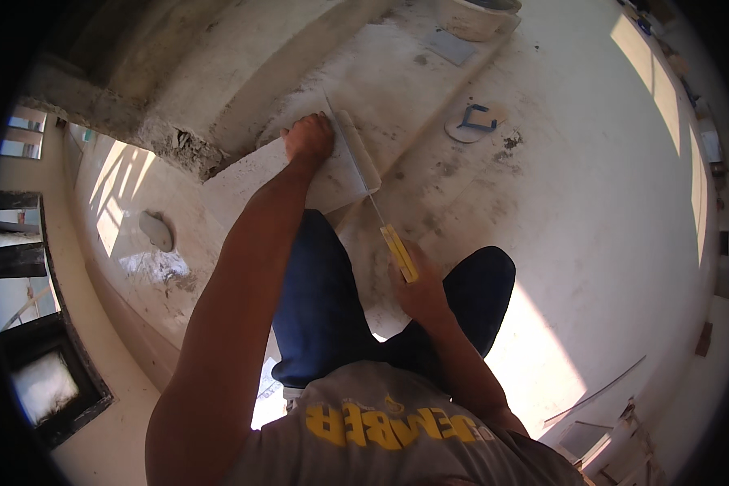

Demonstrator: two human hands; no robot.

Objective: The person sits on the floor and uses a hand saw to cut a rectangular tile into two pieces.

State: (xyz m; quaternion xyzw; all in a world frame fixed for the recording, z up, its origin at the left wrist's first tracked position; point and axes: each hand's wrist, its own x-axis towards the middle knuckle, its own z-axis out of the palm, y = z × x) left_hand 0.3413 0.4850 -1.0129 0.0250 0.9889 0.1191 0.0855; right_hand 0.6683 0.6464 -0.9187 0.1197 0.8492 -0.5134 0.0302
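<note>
My right hand [421, 283] is closed round the yellow handle of a handsaw [398, 253]. Its thin blade slants up and to the left, edge-on to me, along a pale building block [255, 182]. A narrow strip of the block [360, 154] lies just right of the blade, with a line between it and the larger part. My left hand [309, 139] grips the block's far edge, left of the blade, fingers bent and close together. Whether the strip is fully cut through, I cannot tell.
Ahead on the dusty floor lie a blue-handled tool on a round disc [479, 118] and a grey flat piece [450, 47]. A bucket [478, 18] stands beyond. A rough-edged concrete ledge [178, 142] rises at left, near a grey lump [155, 231]. Dark window frames [53, 364] line the left wall.
</note>
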